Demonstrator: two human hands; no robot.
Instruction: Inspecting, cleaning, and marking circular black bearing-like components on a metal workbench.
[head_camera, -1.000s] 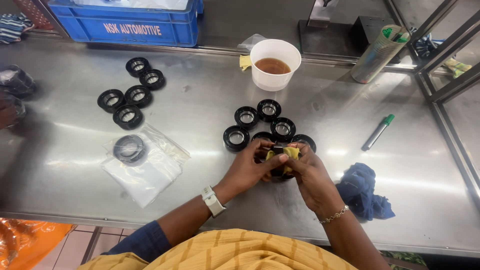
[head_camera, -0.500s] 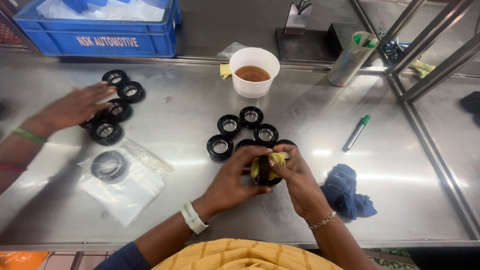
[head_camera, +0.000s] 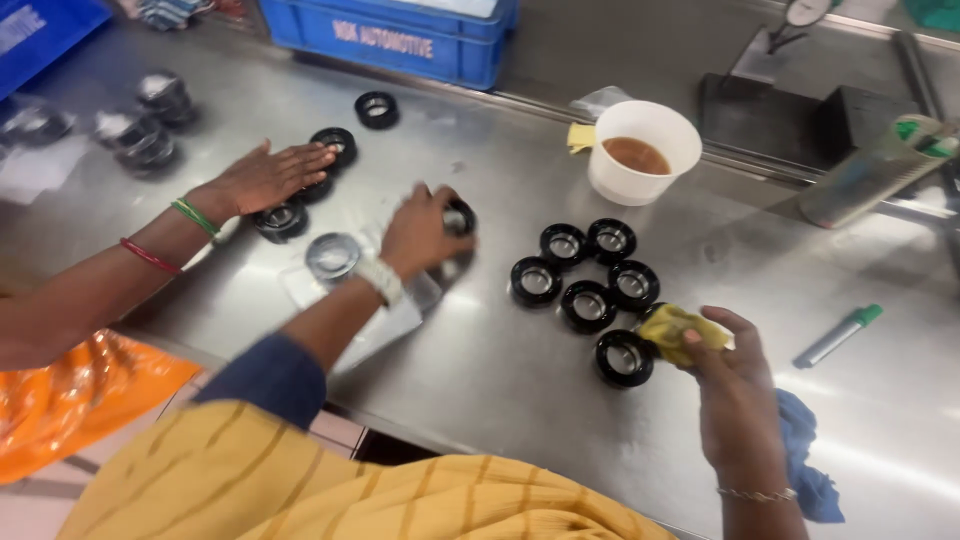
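My left hand (head_camera: 422, 233) reaches left over a clear plastic bag (head_camera: 372, 318) and is closed on a black ring-shaped part (head_camera: 460, 216). My right hand (head_camera: 728, 390) holds a yellow cloth (head_camera: 676, 330) just right of a cluster of several black ring parts (head_camera: 588, 283) on the steel table (head_camera: 480, 380). One black ring (head_camera: 624, 358) lies right beside the cloth. A silver-faced ring (head_camera: 333, 255) rests on the plastic bag.
A co-worker's hand (head_camera: 265, 178) with bangles presses on black rings (head_camera: 300, 195) at the left. A white cup of brown liquid (head_camera: 643, 152), a blue crate (head_camera: 390, 35), a green marker (head_camera: 838, 335), a blue rag (head_camera: 805, 460) and more wrapped parts (head_camera: 140, 130) surround the work area.
My left hand left the yellow cloth and reached left, carrying a black ring toward the plastic bag. My right hand keeps the cloth. The view has swung left.
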